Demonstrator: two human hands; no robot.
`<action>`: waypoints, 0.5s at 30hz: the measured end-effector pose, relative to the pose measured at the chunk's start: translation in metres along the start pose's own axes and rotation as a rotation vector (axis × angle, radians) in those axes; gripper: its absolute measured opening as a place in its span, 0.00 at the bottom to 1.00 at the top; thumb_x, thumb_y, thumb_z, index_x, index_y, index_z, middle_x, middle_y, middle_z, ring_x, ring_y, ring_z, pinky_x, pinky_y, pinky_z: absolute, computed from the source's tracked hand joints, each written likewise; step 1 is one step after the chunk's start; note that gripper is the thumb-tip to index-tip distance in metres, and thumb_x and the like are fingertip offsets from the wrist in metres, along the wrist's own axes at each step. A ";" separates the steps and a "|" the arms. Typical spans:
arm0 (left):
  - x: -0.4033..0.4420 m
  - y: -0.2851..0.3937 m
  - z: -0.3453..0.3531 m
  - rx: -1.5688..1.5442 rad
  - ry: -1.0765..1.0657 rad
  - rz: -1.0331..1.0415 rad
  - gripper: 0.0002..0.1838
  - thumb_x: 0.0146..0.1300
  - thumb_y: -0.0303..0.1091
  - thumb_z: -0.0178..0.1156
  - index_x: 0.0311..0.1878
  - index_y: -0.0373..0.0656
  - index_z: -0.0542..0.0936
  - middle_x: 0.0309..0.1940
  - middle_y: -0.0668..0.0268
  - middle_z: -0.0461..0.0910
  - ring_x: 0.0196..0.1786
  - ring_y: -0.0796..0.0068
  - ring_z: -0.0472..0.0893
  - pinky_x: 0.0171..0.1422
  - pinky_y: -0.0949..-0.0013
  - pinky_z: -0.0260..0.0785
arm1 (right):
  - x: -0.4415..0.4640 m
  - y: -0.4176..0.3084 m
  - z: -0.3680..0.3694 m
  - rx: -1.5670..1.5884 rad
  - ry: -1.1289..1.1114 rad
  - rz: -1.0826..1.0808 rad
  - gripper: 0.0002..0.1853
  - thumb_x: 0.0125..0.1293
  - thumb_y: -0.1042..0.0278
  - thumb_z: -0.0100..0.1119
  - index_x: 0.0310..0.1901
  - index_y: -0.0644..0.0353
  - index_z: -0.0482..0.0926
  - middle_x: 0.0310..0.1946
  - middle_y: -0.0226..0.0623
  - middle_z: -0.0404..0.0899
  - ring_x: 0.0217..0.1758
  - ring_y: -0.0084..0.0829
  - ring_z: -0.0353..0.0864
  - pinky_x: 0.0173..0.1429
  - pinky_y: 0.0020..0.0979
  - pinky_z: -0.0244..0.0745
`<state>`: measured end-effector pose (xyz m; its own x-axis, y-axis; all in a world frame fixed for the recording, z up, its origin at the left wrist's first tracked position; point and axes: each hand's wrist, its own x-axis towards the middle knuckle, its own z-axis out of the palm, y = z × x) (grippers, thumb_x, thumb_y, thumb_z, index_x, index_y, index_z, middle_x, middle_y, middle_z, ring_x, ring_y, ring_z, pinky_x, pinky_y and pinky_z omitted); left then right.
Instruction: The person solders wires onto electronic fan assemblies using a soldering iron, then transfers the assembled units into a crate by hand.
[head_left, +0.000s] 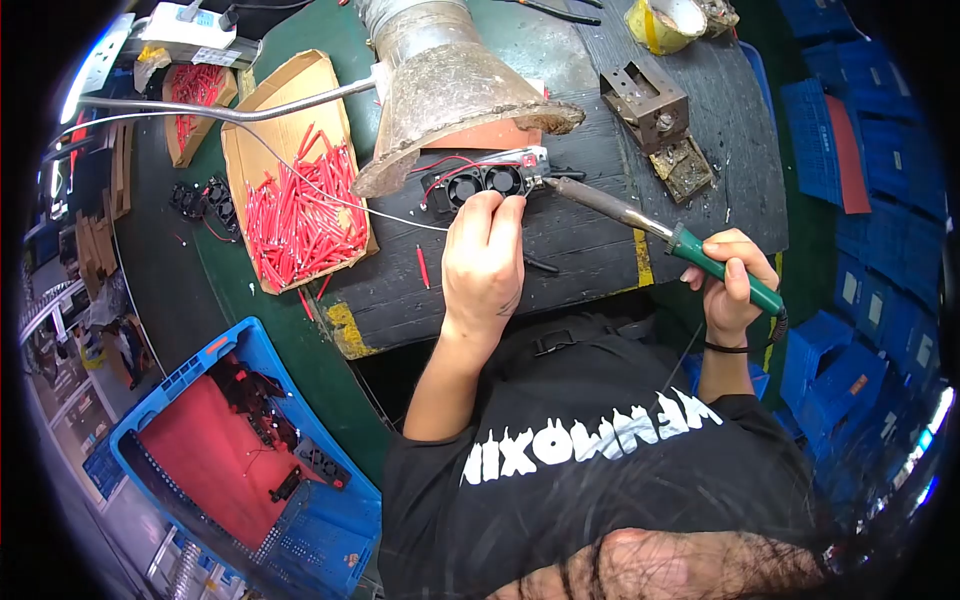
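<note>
My right hand [735,283] is wrapped round the green handle of a soldering iron [640,222]. Its tip touches or nearly touches the right end of a small black twin-fan unit [484,184], which has red wires along its top. My left hand [484,262] is closed at the unit's lower edge, fingertips pointing down. A thin pale solder wire [385,213] runs from the left into this hand; the grip on it is hidden beneath the fingers. Below the unit lie a loose red wire piece [422,267] and a short black piece [541,265].
A metal fume hood [440,90] hangs just behind the fans. To the left, a cardboard tray [238,160] holds many red wire pieces. A metal iron stand [645,105] is back right. A blue crate [150,430] with fan units stands lower left; blue bins [895,240] are stacked right.
</note>
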<state>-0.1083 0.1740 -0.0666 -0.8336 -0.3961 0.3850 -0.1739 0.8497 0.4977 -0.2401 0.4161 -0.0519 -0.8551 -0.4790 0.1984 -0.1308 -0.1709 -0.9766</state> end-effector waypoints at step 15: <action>0.002 0.002 0.000 -0.003 0.040 0.014 0.10 0.55 0.16 0.64 0.41 0.34 0.81 0.35 0.57 0.76 0.36 0.60 0.79 0.41 0.64 0.73 | 0.003 0.000 0.001 -0.001 -0.028 0.023 0.12 0.64 0.73 0.50 0.37 0.74 0.80 0.31 0.48 0.78 0.22 0.31 0.80 0.23 0.24 0.72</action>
<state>-0.1104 0.1743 -0.0644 -0.8144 -0.3979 0.4223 -0.1607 0.8540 0.4948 -0.2421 0.4138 -0.0514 -0.8436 -0.5065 0.1785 -0.1124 -0.1585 -0.9809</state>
